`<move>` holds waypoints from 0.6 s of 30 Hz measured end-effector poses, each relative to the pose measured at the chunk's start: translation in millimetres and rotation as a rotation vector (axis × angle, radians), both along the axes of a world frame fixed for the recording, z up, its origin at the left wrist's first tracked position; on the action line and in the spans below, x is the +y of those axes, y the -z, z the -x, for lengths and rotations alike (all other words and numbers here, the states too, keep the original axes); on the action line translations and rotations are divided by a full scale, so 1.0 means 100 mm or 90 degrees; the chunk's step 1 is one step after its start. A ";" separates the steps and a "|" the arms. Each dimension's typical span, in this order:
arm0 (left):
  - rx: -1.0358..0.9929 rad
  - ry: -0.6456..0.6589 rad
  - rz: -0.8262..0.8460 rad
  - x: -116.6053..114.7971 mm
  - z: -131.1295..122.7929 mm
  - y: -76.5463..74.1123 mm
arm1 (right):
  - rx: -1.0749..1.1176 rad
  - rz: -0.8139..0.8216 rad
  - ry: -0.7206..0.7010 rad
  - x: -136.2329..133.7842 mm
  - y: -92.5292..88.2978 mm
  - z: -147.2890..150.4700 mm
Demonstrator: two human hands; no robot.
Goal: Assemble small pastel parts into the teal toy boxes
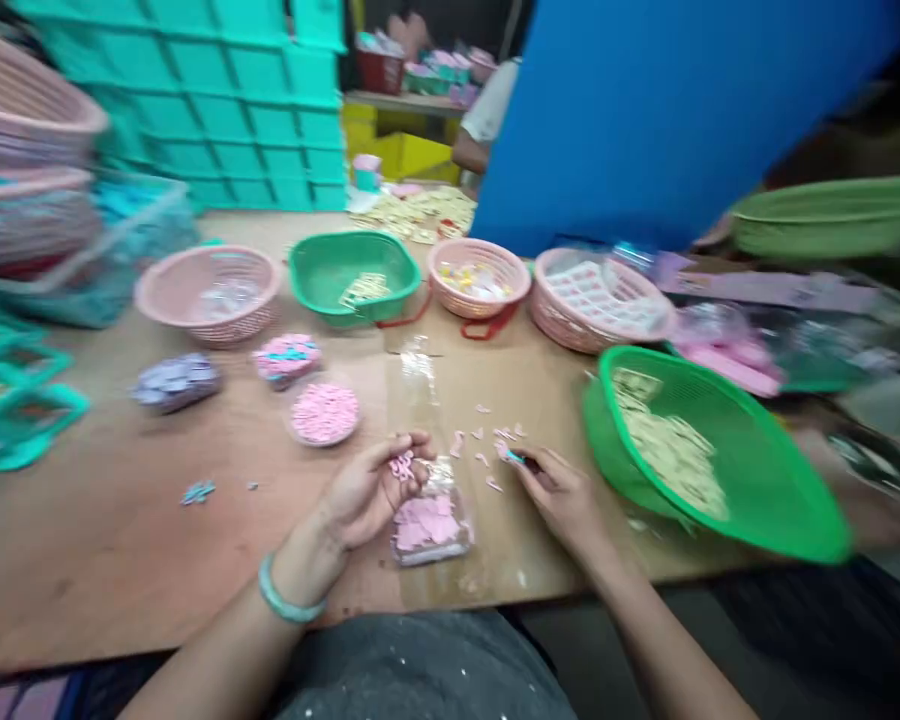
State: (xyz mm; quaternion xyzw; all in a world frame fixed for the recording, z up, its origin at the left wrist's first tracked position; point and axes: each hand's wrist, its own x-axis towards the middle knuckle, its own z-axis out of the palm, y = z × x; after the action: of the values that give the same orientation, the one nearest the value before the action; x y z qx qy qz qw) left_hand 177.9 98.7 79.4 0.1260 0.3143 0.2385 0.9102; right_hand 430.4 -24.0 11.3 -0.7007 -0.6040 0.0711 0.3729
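My left hand (371, 490) is cupped palm-up near the table's front edge, fingers curled around a few small pink pieces (403, 464). Just right of it lies a clear plastic bag (429, 520) holding pink pieces. My right hand (559, 490) rests on the table with its fingertips pinched on a small pink and teal piece (511, 455). Several loose pink pieces (484, 440) are scattered on the table between the hands. A green bracelet (285, 600) circles my left wrist.
A tilted green basket (727, 450) of pale pieces stands right of my right hand. Pink baskets (210, 290) and a green basket (354, 272) line the back, small piles of pieces (324, 412) in front of them. Teal crates (217, 100) stack behind. A blue board (645, 120) hangs above. Another person's arm (472, 145) shows far back.
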 end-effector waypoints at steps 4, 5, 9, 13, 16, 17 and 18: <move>0.040 -0.138 0.010 -0.03 0.53 0.09 | 0.095 -0.003 -0.222 0.77 -0.37 0.68; 0.052 -0.178 0.005 -0.05 0.67 0.12 | 0.096 0.004 -0.303 0.93 -0.44 0.89; 0.148 -0.376 -0.024 -0.17 1.22 0.21 | -0.008 0.116 -0.586 1.33 -0.49 1.79; 0.190 -0.527 0.026 -0.28 1.70 0.27 | -0.190 0.258 -0.667 1.48 -0.37 2.39; 0.118 -0.526 0.087 -0.32 1.90 0.31 | -0.217 0.252 -0.675 1.54 -0.29 2.53; 0.098 -0.522 0.101 -0.33 1.93 0.32 | -0.204 0.236 -0.671 1.55 -0.28 2.53; 0.087 -0.523 0.111 -0.33 1.95 0.33 | -0.185 0.219 -0.663 1.55 -0.29 2.52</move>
State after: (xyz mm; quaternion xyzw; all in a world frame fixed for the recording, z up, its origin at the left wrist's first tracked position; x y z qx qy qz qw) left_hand -16.8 65.6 46.3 -0.0719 0.4168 0.5450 0.7239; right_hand 178.2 131.2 39.9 -0.3639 -0.8946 0.2459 0.0822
